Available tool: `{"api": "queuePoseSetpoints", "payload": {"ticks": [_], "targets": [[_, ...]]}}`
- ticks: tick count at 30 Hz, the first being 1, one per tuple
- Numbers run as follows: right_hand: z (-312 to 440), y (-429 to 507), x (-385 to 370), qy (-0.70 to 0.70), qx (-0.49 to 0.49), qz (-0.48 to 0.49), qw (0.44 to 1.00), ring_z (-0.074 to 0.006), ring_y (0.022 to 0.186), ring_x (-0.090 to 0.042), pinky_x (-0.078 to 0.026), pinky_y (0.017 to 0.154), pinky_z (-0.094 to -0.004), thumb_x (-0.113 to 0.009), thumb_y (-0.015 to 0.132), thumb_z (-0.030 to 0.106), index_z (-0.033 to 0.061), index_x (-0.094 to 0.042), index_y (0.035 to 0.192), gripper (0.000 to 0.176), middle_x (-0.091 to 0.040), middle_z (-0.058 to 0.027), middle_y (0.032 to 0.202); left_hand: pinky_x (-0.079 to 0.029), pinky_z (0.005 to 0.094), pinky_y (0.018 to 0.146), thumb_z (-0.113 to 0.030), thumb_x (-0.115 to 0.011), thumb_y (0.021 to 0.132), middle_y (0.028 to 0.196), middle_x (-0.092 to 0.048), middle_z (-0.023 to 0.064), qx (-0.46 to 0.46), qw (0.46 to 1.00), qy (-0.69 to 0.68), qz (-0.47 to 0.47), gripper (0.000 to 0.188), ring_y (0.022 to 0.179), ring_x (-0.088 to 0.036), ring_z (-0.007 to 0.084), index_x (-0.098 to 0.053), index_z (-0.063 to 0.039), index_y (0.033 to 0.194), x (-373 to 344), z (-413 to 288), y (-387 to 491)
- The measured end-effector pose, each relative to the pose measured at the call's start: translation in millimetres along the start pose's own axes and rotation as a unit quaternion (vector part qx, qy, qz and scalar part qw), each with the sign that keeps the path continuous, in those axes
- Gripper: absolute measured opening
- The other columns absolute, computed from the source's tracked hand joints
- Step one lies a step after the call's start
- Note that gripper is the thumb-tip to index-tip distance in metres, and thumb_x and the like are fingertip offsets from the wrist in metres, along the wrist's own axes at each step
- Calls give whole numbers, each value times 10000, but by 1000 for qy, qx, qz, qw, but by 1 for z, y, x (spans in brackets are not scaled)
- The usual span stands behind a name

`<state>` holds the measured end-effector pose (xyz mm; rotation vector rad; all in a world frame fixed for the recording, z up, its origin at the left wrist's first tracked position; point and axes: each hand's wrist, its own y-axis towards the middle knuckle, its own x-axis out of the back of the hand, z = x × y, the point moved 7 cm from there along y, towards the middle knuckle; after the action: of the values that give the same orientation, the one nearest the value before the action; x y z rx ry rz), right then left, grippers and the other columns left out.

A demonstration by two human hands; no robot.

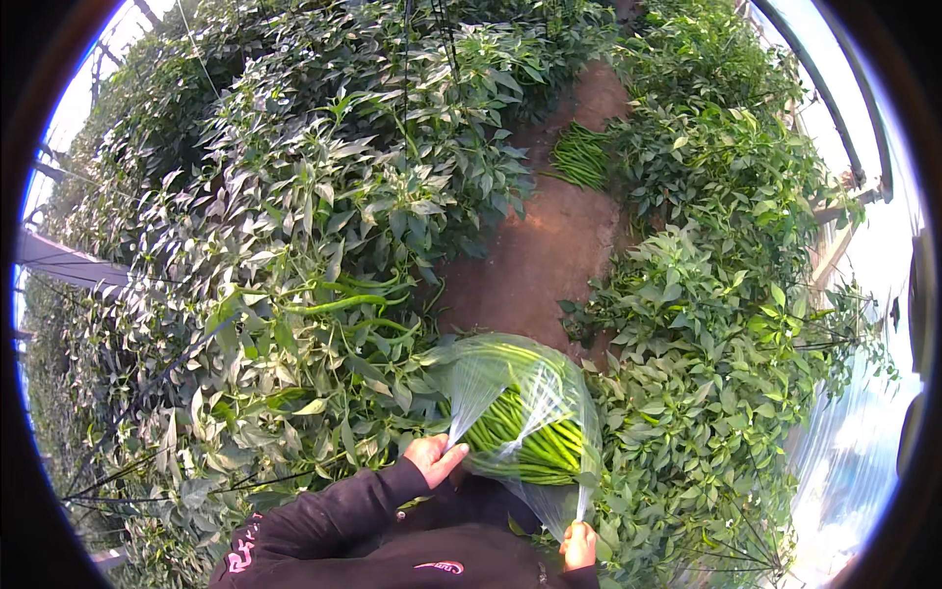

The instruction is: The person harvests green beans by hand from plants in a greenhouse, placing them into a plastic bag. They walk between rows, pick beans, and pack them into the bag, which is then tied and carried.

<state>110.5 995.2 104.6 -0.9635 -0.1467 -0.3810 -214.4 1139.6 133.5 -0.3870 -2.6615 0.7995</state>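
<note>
A clear plastic bag (508,353) filled with long green chili peppers (530,442) hangs in front of my body. My left hand (436,458) grips the bag's gathered plastic at its left side, with the thumb on top. At the lower right, my right hand (579,546) is closed on another stretched part of the same bag. The plastic is drawn tight between both hands, and the peppers inside lie mostly side by side. My dark sleeves reach to both wrists.
A heap of green chili peppers (581,156) lies on the bare soil path (544,258) farther ahead. Dense pepper plants (353,184) line both sides, with several peppers hanging at left. Thin strings run among them. Plastic sheeting (846,442) and curved frame bars stand at right.
</note>
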Motion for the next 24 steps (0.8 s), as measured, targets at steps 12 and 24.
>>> {"api": "queuePoseSetpoints", "payload": {"ticks": [12, 24], "targets": [[83, 96, -61, -423, 72, -77, 900, -428, 858, -563, -431, 797, -478, -394, 827, 331, 2, -641, 799, 412, -604, -251, 826, -458, 387, 755, -556, -463, 841, 857, -628, 233, 63, 996, 51, 48, 627, 852, -620, 316, -585, 48, 958, 55, 47, 125], [99, 112, -54, -425, 88, -76, 897, -370, 874, -582, -439, 809, -423, -428, 854, 374, 7, -620, 869, 415, -616, -224, 883, -369, 337, 957, -539, -535, 793, 1235, -483, 259, 173, 980, -13, 96, 810, 1171, -463, 314, -399, 121, 1243, 45, 89, 170]]}}
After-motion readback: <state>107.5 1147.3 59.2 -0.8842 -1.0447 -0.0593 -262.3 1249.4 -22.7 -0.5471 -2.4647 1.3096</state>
